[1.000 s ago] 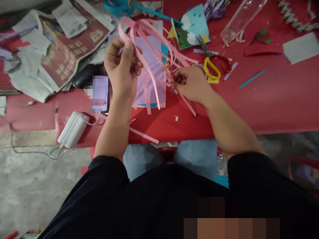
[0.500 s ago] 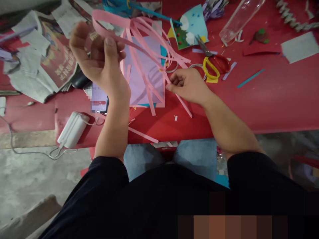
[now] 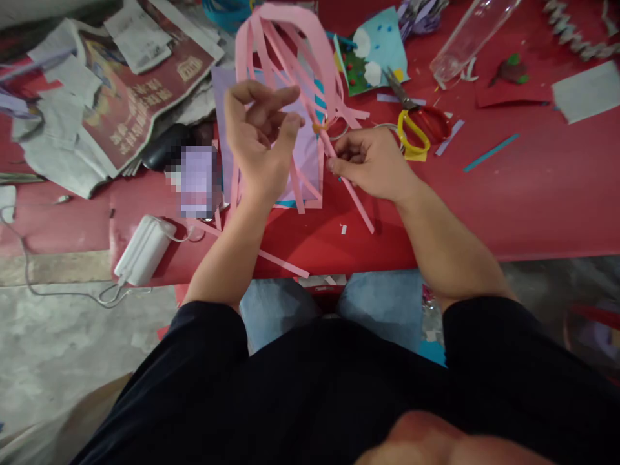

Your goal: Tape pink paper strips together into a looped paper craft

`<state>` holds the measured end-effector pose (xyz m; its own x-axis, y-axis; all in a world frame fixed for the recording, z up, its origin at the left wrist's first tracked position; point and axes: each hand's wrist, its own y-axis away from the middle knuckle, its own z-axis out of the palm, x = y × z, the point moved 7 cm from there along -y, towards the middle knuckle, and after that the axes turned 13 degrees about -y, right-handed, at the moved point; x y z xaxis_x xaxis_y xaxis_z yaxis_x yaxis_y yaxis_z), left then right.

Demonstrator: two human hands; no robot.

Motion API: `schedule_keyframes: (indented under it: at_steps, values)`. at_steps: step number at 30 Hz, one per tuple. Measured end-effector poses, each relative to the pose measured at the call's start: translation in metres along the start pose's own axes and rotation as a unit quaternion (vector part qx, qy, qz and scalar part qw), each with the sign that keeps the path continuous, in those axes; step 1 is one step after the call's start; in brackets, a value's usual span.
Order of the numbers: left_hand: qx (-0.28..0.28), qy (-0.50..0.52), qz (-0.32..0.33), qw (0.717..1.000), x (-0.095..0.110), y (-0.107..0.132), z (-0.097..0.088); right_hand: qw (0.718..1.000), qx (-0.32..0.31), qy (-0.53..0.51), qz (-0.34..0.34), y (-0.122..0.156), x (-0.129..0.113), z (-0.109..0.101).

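A bundle of pink paper strips [image 3: 322, 32] arches up over the table. An orange band [image 3: 320, 128] gathers its strips near one end. Just below that band, my right hand [image 3: 371, 161] pinches a strip between thumb and fingers, and the strip's tail slants down toward the table's front edge. My left hand [image 3: 264, 132] is beside the loops on the left, palm turned inward. Its thumb and index finger are apart, the other fingers curled, with no strip seen between them. Beneath the bundle lie purple paper sheets [image 3: 220, 103].
Scissors [image 3: 411, 119] and a painted card [image 3: 380, 48] are beyond my right hand. A clear plastic bottle [image 3: 465, 45] lies at the back. Left are newspapers [image 3: 130, 97], a black mouse [image 3: 167, 147], a blurred-out phone [image 3: 197, 181] and a white power bank [image 3: 145, 248] with a cable.
My left hand has let go of the pink strip loop and moved right and down. The loop now arches upright to the right. My right hand stays nearly in place on its strip.
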<state>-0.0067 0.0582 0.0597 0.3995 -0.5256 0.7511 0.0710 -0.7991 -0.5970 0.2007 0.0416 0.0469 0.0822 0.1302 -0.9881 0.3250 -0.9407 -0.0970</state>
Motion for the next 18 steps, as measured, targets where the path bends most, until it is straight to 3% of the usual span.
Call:
schedule_keyframes:
  at_steps: [5, 10, 18]
  values:
    - [-0.081, -0.119, 0.058, 0.988, -0.006, 0.009, 0.013, 0.999, -0.005, -0.031, -0.006, 0.001, -0.006, 0.001]
    - [-0.095, -0.154, 0.103, 0.978, -0.004, 0.011, 0.013, 0.999, -0.003, -0.032, -0.025, 0.001, -0.009, 0.002]
    - [-0.129, -0.173, 0.099, 0.971, -0.013, 0.012, 0.015, 1.000, 0.005, -0.015, -0.024, 0.002, -0.009, 0.002]
